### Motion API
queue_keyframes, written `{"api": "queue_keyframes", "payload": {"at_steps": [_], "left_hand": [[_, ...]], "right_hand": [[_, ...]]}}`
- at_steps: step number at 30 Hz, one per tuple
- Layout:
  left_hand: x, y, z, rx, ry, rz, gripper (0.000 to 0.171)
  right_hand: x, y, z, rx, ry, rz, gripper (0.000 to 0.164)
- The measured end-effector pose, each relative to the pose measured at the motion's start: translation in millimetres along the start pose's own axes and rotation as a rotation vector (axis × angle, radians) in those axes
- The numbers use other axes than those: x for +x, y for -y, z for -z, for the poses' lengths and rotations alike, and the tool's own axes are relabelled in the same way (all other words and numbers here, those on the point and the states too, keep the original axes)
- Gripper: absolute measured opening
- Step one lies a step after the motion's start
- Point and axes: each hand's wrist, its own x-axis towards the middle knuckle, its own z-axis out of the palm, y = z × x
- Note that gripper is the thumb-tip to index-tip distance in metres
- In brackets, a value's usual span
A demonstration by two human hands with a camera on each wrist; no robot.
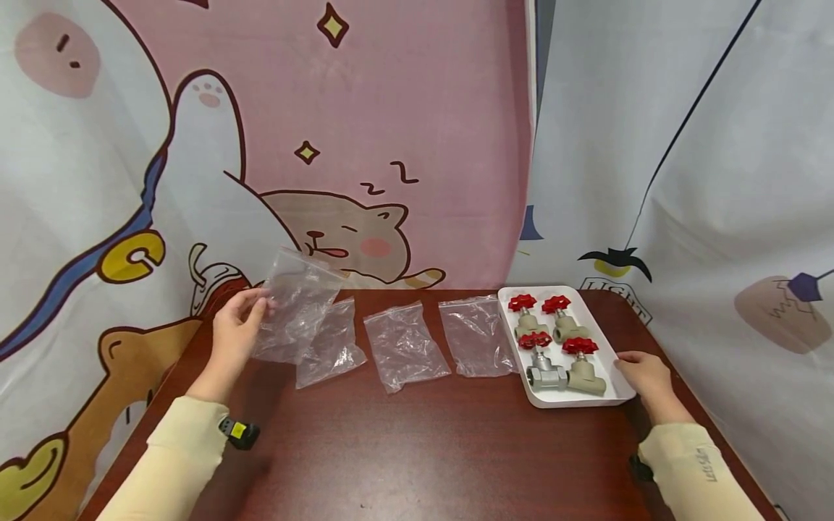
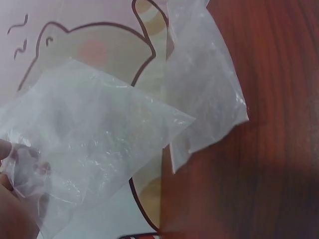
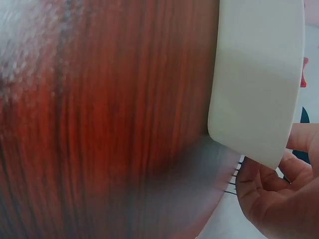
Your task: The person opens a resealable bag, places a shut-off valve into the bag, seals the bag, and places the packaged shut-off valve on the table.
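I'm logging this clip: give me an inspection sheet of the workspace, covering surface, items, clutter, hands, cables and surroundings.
Surface: dark red-brown wood-grain tabletop, glossy.
Job's things: white tray with one silver valve and three beige valves, all with red handwheels; clear bags lying left of it.
Clutter: nothing seen.
Left hand: pinches a raised clear bag.
Right hand: grips the tray's right edge.
Cables: nothing seen.
Surroundings: cartoon-printed cloth behind and at the sides.

White tray [image 3: 254, 74] partly outside right-wrist view
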Motion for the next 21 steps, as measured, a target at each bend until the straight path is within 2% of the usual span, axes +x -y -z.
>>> {"api": "queue_keyframes", "payload": {"at_steps": [6,14,21], "left_hand": [[-6.4,-21.8,-9.2,0.031,0.071,-0.097,0.02],[-11.6,-33.0,-21.9,-0.015,0.144,-0.139,0.018],[-17.4,-43.6,-34.3,-0.045,0.219,-0.176,0.016]], "right_hand": [[-0.2,0.7,-0.2,-0.091,-0.041,0.071,0.039],[-2.7,2.1,-0.6,-0.148,-0.065,0.114,0.038],[-3.9,4.4,-0.1,-0.14,-0.073,0.119,0.037]]}}
